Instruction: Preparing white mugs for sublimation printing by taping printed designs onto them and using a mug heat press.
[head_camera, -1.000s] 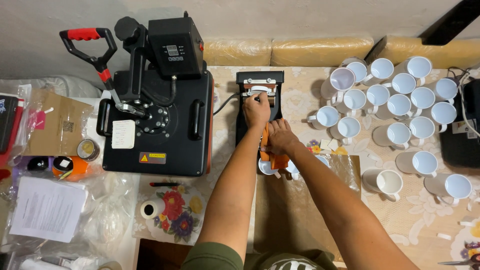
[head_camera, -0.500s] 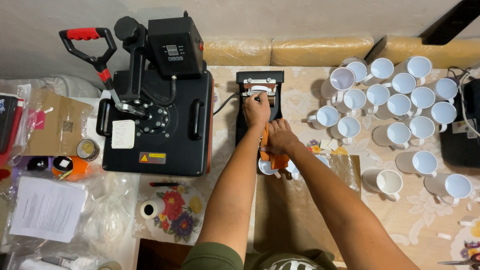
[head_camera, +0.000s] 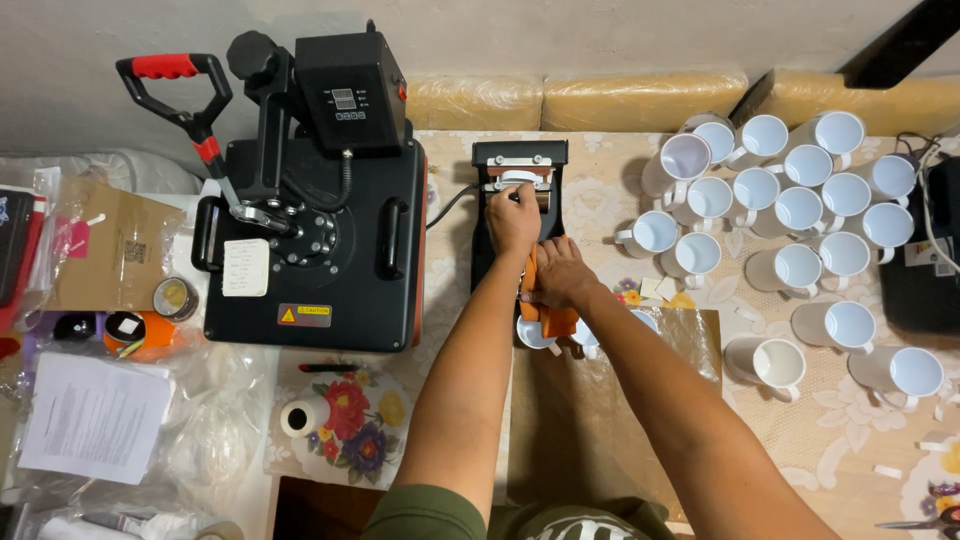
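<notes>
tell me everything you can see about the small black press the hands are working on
The small mug press is a narrow black metal frame standing on the patterned tablecloth, just right of the large black heat press. Its far end carries a plate with bolts and a silvery part. An orange wrap sits in its near end around a white mug. The left hand grips near the far end; the right hand presses on the wrap. A black cable leaves its left side.

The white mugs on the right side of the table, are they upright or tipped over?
Upright, most of them. The white mugs show round open mouths to the camera. One at the back seems tilted; I cannot tell surely.
</notes>
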